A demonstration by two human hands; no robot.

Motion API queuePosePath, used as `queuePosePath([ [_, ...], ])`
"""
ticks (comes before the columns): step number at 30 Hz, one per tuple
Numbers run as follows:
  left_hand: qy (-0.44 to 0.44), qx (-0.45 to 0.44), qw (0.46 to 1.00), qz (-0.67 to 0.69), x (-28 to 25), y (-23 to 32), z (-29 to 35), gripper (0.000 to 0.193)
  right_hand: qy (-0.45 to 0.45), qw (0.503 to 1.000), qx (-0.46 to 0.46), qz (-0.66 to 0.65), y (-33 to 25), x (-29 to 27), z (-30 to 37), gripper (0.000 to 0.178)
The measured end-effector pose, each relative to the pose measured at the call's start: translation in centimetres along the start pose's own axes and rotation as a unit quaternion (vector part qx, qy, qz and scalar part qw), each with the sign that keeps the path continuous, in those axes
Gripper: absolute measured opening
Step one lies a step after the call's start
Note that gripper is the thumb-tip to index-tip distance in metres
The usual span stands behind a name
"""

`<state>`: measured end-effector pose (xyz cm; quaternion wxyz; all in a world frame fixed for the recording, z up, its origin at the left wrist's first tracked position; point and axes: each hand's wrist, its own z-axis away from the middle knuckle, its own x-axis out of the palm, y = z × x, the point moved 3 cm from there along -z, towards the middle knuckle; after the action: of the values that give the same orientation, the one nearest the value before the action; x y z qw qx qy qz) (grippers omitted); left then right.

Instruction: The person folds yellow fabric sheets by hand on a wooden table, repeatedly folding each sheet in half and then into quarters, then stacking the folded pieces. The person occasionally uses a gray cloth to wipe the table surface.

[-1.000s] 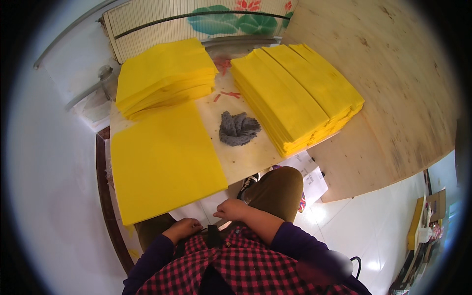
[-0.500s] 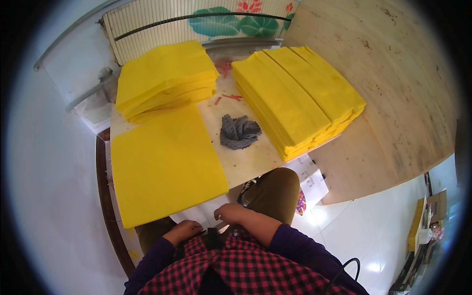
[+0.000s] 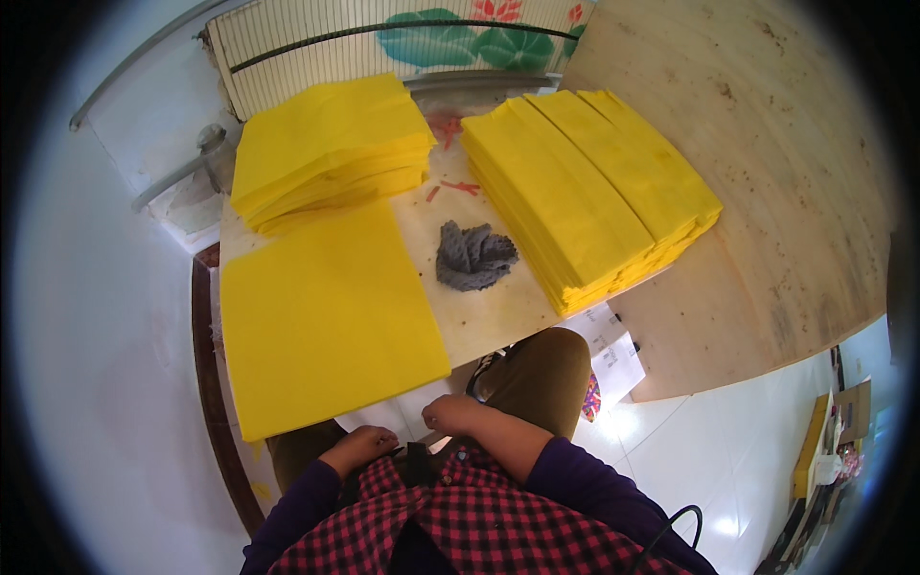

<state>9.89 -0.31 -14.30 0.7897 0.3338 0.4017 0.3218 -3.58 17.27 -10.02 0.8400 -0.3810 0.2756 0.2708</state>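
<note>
My left hand (image 3: 367,447) rests in my lap at the lower middle, below the near edge of a flat yellow fabric sheet (image 3: 331,326). Its fingers are loosely curled, and nothing shows in them. Across from it, my right hand (image 3: 450,414) lies over my thigh with its fingers bent inward, likewise with no visible object. The sheet lies on the table's left half and hangs slightly over the near edge. Behind it stands a thick stack of yellow fabric (image 3: 335,125). On the right are piles of folded yellow fabric strips (image 3: 585,192).
A crumpled grey cloth (image 3: 474,257) lies mid-table (image 3: 460,321), near red scraps (image 3: 460,187). A plywood panel (image 3: 767,192) rises at the right. A slatted painted screen (image 3: 316,43) stands behind, and a glass jar (image 3: 215,153) at the left. White paper (image 3: 613,359) shows below the table.
The whole view has shifted slightly, so the table and fabric sit a little farther right. Both hands stay in my lap, and the fabric has not moved.
</note>
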Motion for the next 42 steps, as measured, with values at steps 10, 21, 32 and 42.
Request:
queuePosePath([
  [10,0.025,0.002,0.999,-0.032,0.0,0.3,0.3,0.033,0.018,0.999,-0.022,0.030,0.0,0.4,-0.3,0.028],
  [21,0.047,-0.008,0.999,-0.014,-0.4,1.5,1.1,0.032,0.010,0.999,-0.023,0.038,0.0,0.4,-0.3,0.034],
  [32,0.052,-0.006,0.999,0.010,-0.7,1.5,1.0,0.032,-0.046,0.999,0.011,0.023,0.9,0.8,-0.9,0.024],
  [42,0.052,0.011,0.998,0.013,-0.6,1.5,0.8,0.033,-0.060,0.997,0.012,0.041,0.7,0.8,-0.5,0.025],
])
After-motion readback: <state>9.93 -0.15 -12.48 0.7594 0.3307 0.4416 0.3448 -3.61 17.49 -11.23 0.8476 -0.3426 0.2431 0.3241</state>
